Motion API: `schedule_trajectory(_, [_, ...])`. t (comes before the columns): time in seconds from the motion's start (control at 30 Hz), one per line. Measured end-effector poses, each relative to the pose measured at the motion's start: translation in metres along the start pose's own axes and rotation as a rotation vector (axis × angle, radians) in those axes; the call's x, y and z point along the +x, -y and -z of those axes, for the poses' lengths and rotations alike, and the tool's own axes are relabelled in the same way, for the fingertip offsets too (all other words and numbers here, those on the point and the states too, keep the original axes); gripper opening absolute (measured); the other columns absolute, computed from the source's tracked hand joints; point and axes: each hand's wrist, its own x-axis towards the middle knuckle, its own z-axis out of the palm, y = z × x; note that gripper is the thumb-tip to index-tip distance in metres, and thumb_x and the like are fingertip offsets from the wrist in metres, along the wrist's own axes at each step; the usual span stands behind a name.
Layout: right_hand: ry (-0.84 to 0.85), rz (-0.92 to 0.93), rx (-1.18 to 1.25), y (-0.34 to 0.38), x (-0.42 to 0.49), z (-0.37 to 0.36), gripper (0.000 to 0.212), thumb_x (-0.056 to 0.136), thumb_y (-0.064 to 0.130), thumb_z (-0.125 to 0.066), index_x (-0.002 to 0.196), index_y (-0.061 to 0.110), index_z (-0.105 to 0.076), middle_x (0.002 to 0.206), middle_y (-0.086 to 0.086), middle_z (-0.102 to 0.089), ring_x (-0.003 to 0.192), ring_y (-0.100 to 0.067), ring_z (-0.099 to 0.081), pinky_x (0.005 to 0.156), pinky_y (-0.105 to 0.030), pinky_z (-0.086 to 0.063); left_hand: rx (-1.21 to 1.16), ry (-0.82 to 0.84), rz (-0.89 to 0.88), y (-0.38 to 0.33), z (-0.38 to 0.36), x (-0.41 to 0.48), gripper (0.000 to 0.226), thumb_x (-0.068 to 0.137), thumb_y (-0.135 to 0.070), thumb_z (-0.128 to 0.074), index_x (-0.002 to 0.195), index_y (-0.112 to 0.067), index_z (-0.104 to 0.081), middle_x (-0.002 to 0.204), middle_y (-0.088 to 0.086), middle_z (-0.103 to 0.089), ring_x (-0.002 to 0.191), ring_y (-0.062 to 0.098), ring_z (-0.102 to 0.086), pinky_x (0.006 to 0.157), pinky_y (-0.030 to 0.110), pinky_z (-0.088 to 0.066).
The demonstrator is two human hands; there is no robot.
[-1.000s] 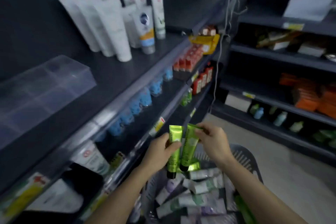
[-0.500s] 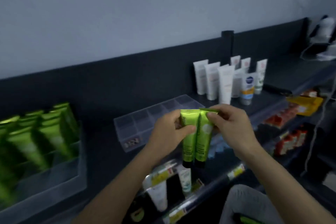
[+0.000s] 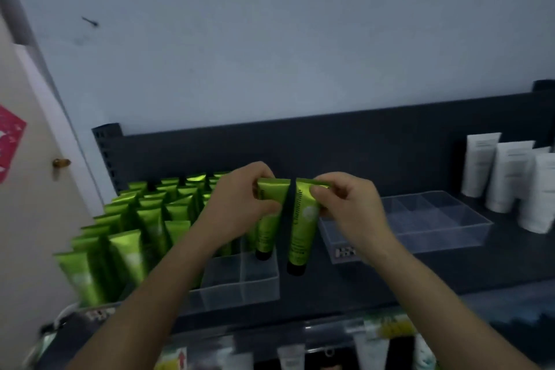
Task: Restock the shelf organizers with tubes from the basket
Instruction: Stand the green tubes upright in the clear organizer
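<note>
Two green tubes hang cap-down in front of me. My left hand [image 3: 237, 204] grips the top of the left green tube [image 3: 265, 231]. My right hand [image 3: 350, 207] pinches the crimped top of the right green tube [image 3: 301, 234]. Both hang just above the right end of a clear shelf organizer [image 3: 240, 282], whose right compartments are bare. Its left part holds several upright green tubes [image 3: 135, 228]. The basket is out of view.
A second clear organizer [image 3: 420, 225] with no tubes sits to the right on the dark shelf [image 3: 495, 264]. White tubes [image 3: 507, 177] stand at the far right. A lower shelf with more products [image 3: 375, 345] runs below. A door [image 3: 33, 189] is at the left.
My view swung up and left from the basket to the top shelf. Both hands carried the two green tubes up to the green-tube organizer and drew them slightly apart.
</note>
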Motion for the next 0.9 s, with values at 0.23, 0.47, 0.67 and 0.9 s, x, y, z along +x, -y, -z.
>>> schedule_trajectory(0.23, [0.011, 0.044, 0.017, -0.017, 0.023, -0.061, 0.016, 0.086, 0.007, -0.063, 0.083, 0.021, -0.071, 0.079, 0.0, -0.069, 0.077, -0.02, -0.066, 0.074, -0.044, -0.056, 0.261, 0.023, 0.033, 0.046, 0.031, 0.004, 0.029, 0.071, -0.02, -0.078, 0.081, -0.024, -0.051, 0.068, -0.007, -0.058, 0.06, 0.008, -0.056, 0.051, 0.025, -0.04])
schedule_trajectory(0.47, [0.027, 0.043, -0.051, -0.038, 0.039, -0.09, 0.013, 0.087, 0.008, -0.063, 0.091, 0.017, -0.071, 0.081, 0.005, -0.068, 0.071, -0.001, -0.06, 0.067, -0.016, -0.048, 0.446, 0.06, 0.076, 0.074, 0.027, 0.009, 0.029, 0.075, -0.029, -0.074, 0.091, -0.019, -0.052, 0.08, -0.007, -0.052, 0.075, 0.013, -0.047, 0.06, 0.03, -0.033])
schedule_trajectory(0.67, [0.111, 0.011, -0.172, -0.057, 0.036, -0.105, 0.012, 0.087, 0.012, -0.064, 0.096, 0.015, -0.071, 0.076, 0.01, -0.064, 0.067, 0.001, -0.057, 0.063, -0.009, -0.046, 0.809, 0.186, -0.007, 0.083, 0.022, 0.015, 0.032, 0.081, -0.035, -0.068, 0.103, -0.014, -0.058, 0.099, 0.002, -0.065, 0.096, 0.023, -0.061, 0.069, 0.031, -0.037])
schedule_trajectory(0.9, [0.165, -0.011, -0.215, -0.067, 0.03, -0.107, 0.013, 0.088, 0.014, -0.064, 0.098, 0.015, -0.07, 0.073, 0.015, -0.06, 0.064, 0.007, -0.055, 0.06, -0.006, -0.043, 0.916, 0.258, 0.033, 0.092, 0.017, 0.016, 0.02, 0.083, -0.03, -0.065, 0.098, -0.017, -0.061, 0.094, -0.002, -0.063, 0.099, 0.022, -0.059, 0.09, 0.035, -0.033])
